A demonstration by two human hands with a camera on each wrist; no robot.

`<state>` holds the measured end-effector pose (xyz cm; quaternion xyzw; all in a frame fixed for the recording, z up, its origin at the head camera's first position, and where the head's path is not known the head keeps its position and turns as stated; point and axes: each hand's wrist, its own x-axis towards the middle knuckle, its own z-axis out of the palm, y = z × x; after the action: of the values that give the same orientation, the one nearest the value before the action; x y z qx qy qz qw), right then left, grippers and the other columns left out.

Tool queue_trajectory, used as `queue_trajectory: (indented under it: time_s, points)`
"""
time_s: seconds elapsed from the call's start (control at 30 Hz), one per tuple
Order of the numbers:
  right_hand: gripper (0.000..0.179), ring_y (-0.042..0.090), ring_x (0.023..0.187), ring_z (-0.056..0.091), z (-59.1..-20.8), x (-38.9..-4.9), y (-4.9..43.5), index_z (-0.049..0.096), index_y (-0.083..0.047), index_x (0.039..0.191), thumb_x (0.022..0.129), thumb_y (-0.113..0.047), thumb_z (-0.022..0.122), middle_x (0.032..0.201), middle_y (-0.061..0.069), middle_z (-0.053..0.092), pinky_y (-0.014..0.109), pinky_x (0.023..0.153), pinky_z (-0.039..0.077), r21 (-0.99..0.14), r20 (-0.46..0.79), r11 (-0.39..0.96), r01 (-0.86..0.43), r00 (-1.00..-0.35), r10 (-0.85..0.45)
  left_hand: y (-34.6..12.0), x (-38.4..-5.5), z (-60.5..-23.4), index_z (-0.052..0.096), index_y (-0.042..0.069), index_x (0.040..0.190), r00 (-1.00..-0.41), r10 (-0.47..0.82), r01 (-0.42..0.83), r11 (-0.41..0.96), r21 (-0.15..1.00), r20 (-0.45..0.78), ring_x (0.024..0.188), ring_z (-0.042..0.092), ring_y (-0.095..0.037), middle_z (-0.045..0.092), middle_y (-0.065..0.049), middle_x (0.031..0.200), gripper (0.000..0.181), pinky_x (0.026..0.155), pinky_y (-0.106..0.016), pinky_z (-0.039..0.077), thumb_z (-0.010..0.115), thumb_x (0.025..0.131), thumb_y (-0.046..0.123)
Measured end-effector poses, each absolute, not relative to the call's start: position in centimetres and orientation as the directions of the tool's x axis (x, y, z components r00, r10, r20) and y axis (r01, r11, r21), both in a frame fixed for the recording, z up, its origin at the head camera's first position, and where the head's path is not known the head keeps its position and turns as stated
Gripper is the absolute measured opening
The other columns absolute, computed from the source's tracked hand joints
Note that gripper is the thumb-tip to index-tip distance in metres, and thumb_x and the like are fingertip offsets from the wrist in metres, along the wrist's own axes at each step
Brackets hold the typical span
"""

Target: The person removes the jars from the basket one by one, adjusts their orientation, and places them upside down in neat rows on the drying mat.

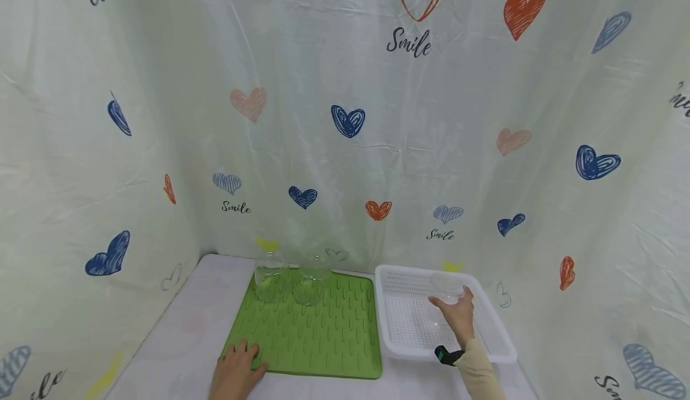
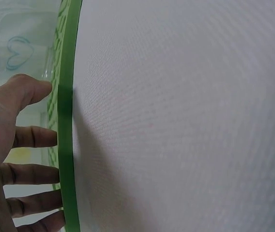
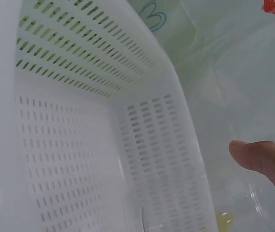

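My right hand (image 1: 456,314) is raised over the white basket (image 1: 498,328), gripping a clear glass cup (image 1: 446,282) between thumb and fingers. In the right wrist view only the thumb (image 3: 261,157) shows, against the cup's faint clear wall (image 3: 256,198). My left hand (image 1: 236,369) rests at the front left corner of the green ridged mat (image 1: 323,352). Its fingers (image 2: 33,175) lie extended against the mat's edge in the left wrist view. Two clear glass vessels stand on the mat's back left part, a left one (image 1: 271,277) and a right one (image 1: 309,286).
The mat and basket lie side by side on a white-covered table (image 1: 178,328). A curtain (image 1: 345,166) printed with hearts hangs close behind and on both sides. A faint clear curved edge (image 3: 145,220) shows low in the basket; whose edge it is, I cannot tell.
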<state>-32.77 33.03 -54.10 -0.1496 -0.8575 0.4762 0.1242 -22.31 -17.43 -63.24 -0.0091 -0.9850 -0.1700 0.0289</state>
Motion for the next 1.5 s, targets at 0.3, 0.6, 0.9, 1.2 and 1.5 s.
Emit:
queue_trajectory:
  time_s: [0.3,0.6,0.9,1.2,1.5]
  points:
    - [0.111,0.054,0.128,0.032,-51.8,-31.9,30.6,0.01,-0.003,0.152,0.074,-0.032,0.083,0.141,0.038,0.028,0.068,0.102,0.033,-0.778,0.151,0.622,0.094,-0.932,0.33,-17.4,-22.2,-63.3,0.068,0.012,0.103,-0.998,0.004,0.024,0.945,0.326,0.062,0.087,0.054,-0.032,0.058,-0.009,0.096,0.045,0.067,-0.055,0.049,0.076,0.076,0.047]
    - [0.111,0.052,0.126,0.037,-49.6,-30.9,28.2,0.012,-0.006,0.153,0.073,-0.031,0.085,0.141,0.036,0.028,0.067,0.1,0.037,-0.745,0.217,0.667,-0.003,-0.947,0.238,-17.3,-22.2,-63.0,0.068,0.012,0.101,-0.998,0.001,0.02,0.945,0.326,0.059,0.086,0.055,-0.033,0.058,-0.01,0.095,0.042,0.067,-0.056,0.049,0.077,0.076,0.045]
    - [0.109,0.046,0.121,0.043,-48.1,-29.2,25.1,0.018,-0.01,0.152,0.07,-0.03,0.087,0.138,0.031,0.033,0.064,0.093,0.044,-0.697,0.289,0.71,-0.098,-0.945,0.153,-17.2,-22.1,-63.0,0.068,0.012,0.102,-0.998,-0.003,0.017,0.948,0.317,0.062,0.087,0.055,-0.034,0.057,-0.009,0.094,0.043,0.069,-0.056,0.05,0.076,0.076,0.046]
    - [0.108,0.044,0.123,0.04,-48.7,-28.0,22.1,0.025,-0.018,0.151,0.065,-0.025,0.09,0.137,0.026,0.035,0.064,0.094,0.04,-0.573,0.402,0.795,-0.201,-0.914,0.059,-17.3,-22.1,-62.8,0.067,0.011,0.103,-0.998,0.002,0.022,0.952,0.306,0.065,0.091,0.055,-0.037,0.058,-0.01,0.097,0.044,0.072,-0.058,0.049,0.076,0.077,0.045]
    - [0.111,0.041,0.118,0.043,-49.6,-27.3,20.4,0.035,-0.021,0.148,0.054,-0.02,0.095,0.13,0.022,0.043,0.06,0.096,0.036,-0.351,0.587,0.865,-0.358,-0.804,-0.095,-17.2,-21.9,-62.8,0.068,0.009,0.106,-0.996,-0.001,0.025,0.956,0.292,0.088,0.093,0.055,-0.039,0.06,-0.013,0.1,0.048,0.074,-0.06,0.049,0.075,0.077,0.046]
